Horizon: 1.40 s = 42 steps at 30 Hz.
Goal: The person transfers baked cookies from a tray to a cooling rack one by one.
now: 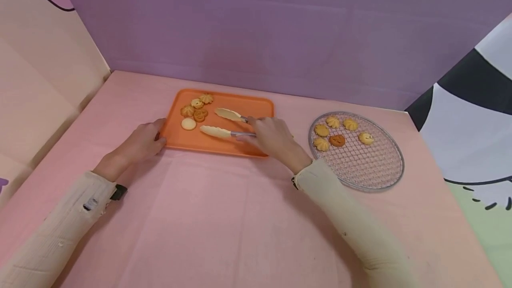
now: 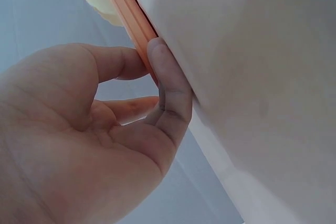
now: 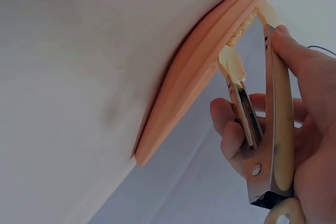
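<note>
My left hand (image 1: 145, 142) pinches the left edge of the orange tray (image 1: 236, 145), thumb and fingers on its rim in the left wrist view. In my right hand (image 1: 274, 137) is a pair of tongs (image 3: 278, 108) with cream tips and metal arms. The tongs' tips are spread apart over the middle of the tray with nothing between them. Several cookies lie at the tray's left end: a pale round cookie (image 1: 189, 124), a brown cookie (image 1: 200, 115) and swirled ones such as the star-shaped cookie (image 1: 206, 98).
Right of the tray, a round wire rack (image 1: 372, 168) lies on the pink table (image 1: 200, 226). It bears several cookies, among them a dark brown cookie (image 1: 337, 140) and a pale cookie (image 1: 366, 138). A purple wall (image 1: 272, 34) rises behind the table.
</note>
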Each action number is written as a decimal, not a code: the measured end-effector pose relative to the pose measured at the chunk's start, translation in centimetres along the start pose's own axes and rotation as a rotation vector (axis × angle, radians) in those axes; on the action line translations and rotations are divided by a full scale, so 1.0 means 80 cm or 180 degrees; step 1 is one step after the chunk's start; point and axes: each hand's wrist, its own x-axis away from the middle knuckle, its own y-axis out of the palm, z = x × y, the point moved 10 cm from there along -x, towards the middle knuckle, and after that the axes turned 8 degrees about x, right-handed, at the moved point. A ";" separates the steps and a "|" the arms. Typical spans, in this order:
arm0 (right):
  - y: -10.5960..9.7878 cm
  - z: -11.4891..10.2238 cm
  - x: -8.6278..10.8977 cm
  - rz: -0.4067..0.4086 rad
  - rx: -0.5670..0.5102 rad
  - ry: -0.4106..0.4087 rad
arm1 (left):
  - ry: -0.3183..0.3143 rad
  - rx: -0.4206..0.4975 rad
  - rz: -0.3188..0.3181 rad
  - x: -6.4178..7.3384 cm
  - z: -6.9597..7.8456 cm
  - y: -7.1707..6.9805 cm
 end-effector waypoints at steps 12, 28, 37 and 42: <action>0.019 -0.016 -0.037 -0.0390 -0.0067 0.0203 | -0.0051 0.0006 -0.0037 0.000 0.002 0.002; 0.015 -0.024 -0.043 -0.0326 -0.0171 0.0226 | -0.0032 -0.0040 -0.0029 0.000 0.003 0.001; 0.012 -0.020 -0.043 -0.0215 -0.0061 0.0203 | -0.0083 -0.0041 -0.0033 0.001 0.000 0.001; 0.007 -0.018 -0.044 -0.0187 -0.0080 0.0187 | -0.0103 -0.0025 -0.0055 0.000 0.000 0.002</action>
